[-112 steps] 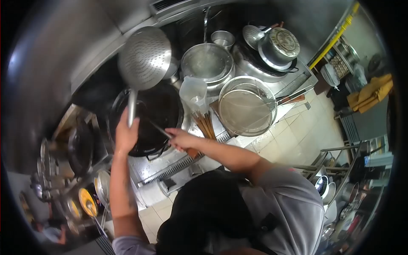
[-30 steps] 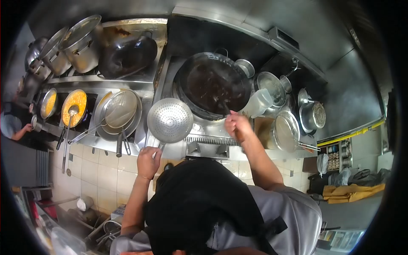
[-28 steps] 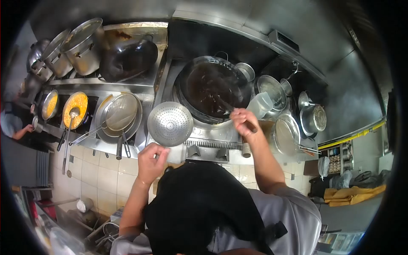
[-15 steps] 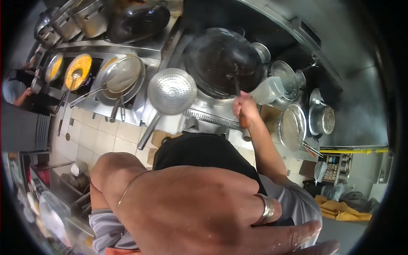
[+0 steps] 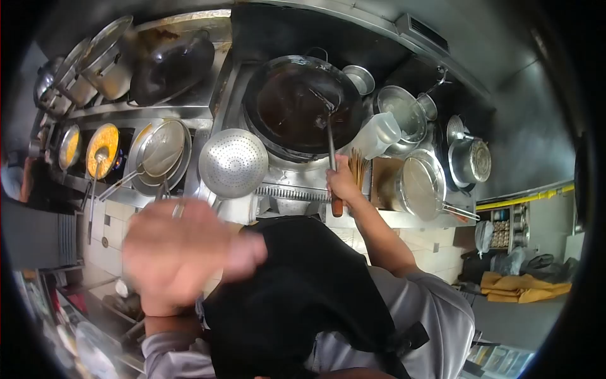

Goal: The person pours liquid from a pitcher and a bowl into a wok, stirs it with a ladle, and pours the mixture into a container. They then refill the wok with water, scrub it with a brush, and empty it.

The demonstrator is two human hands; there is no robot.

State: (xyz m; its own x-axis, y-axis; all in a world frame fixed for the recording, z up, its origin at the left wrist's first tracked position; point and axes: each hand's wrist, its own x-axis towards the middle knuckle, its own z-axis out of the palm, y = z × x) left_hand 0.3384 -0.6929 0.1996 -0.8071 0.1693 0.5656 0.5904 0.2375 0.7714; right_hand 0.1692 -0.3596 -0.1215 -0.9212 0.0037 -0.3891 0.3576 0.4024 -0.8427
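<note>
My right hand [image 5: 342,183] is wrapped round the long metal shaft of a wok tool [image 5: 332,145], its wooden end below the fingers. The tool's head rests in dark liquid inside a large black wok [image 5: 271,107]. Blurred by motion, my left hand [image 5: 189,249] hangs at the lower left; its fingers are smeared and nothing can be made out in them. Just above it lies a perforated skimmer [image 5: 233,163], its handle largely hidden. Beside my right hand are thin wooden sticks [image 5: 358,169] and a translucent plastic jug [image 5: 380,134].
Left of the wok are strainers [image 5: 163,148], a pan of orange-yellow food [image 5: 103,150] and large pots [image 5: 113,72]. On the right stand a strainer over a pot [image 5: 418,188] and a metal pot [image 5: 470,161]. Part of another person [image 5: 26,180] shows at the far left.
My left hand has moved from close before the camera to the lower left. The tool in my right hand has shifted within the wok, and the camera view has changed slightly.
</note>
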